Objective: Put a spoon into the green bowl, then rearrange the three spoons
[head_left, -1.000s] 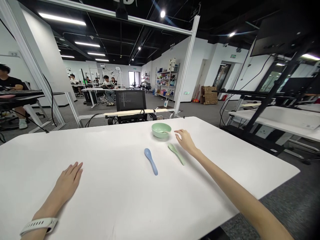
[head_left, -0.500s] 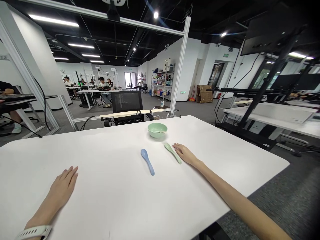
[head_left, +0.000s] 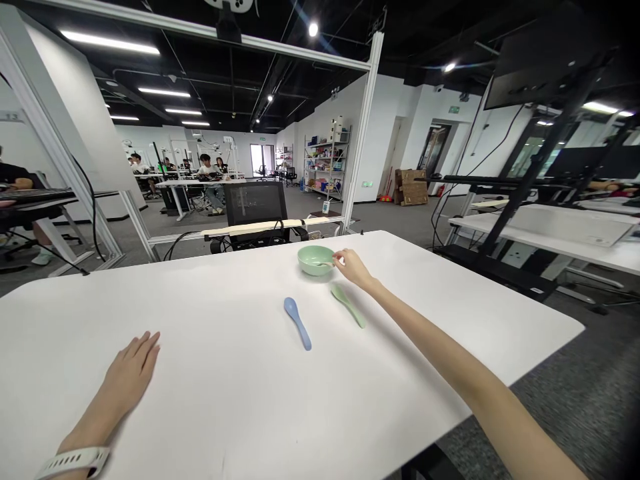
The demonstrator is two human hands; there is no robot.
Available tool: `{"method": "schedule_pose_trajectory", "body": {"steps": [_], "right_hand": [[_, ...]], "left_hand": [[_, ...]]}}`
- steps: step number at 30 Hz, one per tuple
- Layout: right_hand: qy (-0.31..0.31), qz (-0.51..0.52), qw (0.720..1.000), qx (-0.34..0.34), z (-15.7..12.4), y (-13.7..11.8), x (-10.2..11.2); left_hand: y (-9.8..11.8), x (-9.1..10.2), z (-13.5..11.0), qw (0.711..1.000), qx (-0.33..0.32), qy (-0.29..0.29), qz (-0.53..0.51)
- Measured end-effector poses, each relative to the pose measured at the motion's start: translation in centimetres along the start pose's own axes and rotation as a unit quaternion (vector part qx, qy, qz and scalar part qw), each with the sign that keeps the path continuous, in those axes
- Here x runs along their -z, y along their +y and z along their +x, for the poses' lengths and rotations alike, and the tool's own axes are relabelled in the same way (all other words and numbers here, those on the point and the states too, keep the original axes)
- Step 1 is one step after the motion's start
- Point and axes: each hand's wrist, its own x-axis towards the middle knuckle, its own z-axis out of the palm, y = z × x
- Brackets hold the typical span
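On the white table (head_left: 200,373): green bowl (head_left: 315,261); blue spoon (head_left: 297,323); green spoon (head_left: 347,307).

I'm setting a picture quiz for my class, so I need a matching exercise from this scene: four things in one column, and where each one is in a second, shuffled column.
Things:
1. blue spoon
2. left hand
3. pale green spoon
4. right hand

Places:
A. fingers at the handle of the spoon in the green bowl
B. lying on the white table, right of the other loose spoon
C. flat on the table, white band on its wrist
D. lying on the table, left of the other loose spoon

Pairs: 1-D, 2-C, 3-B, 4-A
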Motion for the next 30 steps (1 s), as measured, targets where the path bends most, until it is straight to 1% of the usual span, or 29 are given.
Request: {"method": "schedule_pose_trajectory", "body": {"steps": [2,4,9,15,19,22,25,27,30], "right_hand": [[-0.052,-0.056,0.997,-0.025,2.0,-1.8,0.4],[-0.09,-0.087,0.991,-0.046,3.5,-3.1,0.4],[-0.134,-0.116,0.981,-0.077,5.7,-5.0,-0.4],[-0.171,-0.13,0.972,-0.091,6.6,-6.1,-1.1],[-0.172,-0.127,0.972,-0.099,6.8,-6.7,-1.3],[-0.161,-0.114,0.974,-0.109,6.8,-7.0,-0.9],[-0.143,-0.09,0.979,-0.114,6.4,-7.1,0.4],[-0.126,-0.075,0.983,-0.112,5.7,-6.9,1.6],[-0.085,-0.031,0.991,-0.099,3.0,-6.4,2.8]], "left_hand": [[0.0,0.0,0.0,1.0,-0.008,0.002,0.01],[0.0,-0.1,0.0,1.0,-0.014,0.007,0.018],[-0.4,-0.7,0.0,0.999,-0.022,0.024,0.023],[-0.6,-1.1,-0.1,0.999,-0.028,0.04,0.022],[-0.7,-1.2,-0.1,0.998,-0.033,0.049,0.024],[-0.8,-1.3,-0.1,0.998,-0.032,0.053,0.029],[-0.9,-1.4,0.0,0.998,-0.031,0.041,0.035],[-1.0,-1.4,0.1,0.998,-0.032,0.036,0.033],[-1.2,-1.5,0.2,0.999,-0.028,0.041,0.022]]}}
